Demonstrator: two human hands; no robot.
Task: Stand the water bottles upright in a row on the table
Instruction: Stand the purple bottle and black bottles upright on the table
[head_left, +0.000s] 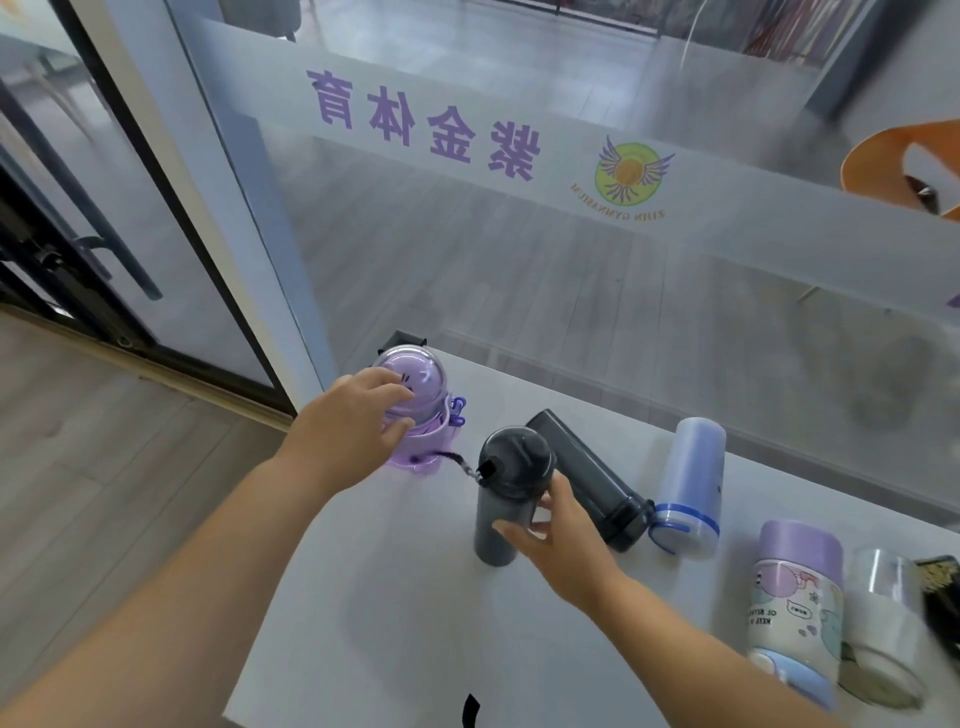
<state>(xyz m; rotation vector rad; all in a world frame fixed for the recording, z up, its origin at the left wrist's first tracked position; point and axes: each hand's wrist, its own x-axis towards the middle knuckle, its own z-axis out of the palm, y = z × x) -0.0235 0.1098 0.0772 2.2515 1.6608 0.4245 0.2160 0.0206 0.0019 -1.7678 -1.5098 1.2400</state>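
A purple bottle with a clear dome lid (415, 384) stands upright at the table's far left corner; my left hand (353, 421) wraps its side. To its right a dark grey bottle with a round cap (511, 488) stands upright, and my right hand (558, 540) holds its body. Behind it a second dark bottle (592, 478) lies on its side. Further right lie a pale blue bottle (693, 483), a purple cartoon-printed bottle (797, 597) and a clear bottle (883, 623).
The white table (395, 597) stands against a glass partition (519, 234) with purple lettering. Wooden floor drops away at the left. An orange chair (893, 156) is behind the glass. A dark object (943, 587) lies at the right edge.
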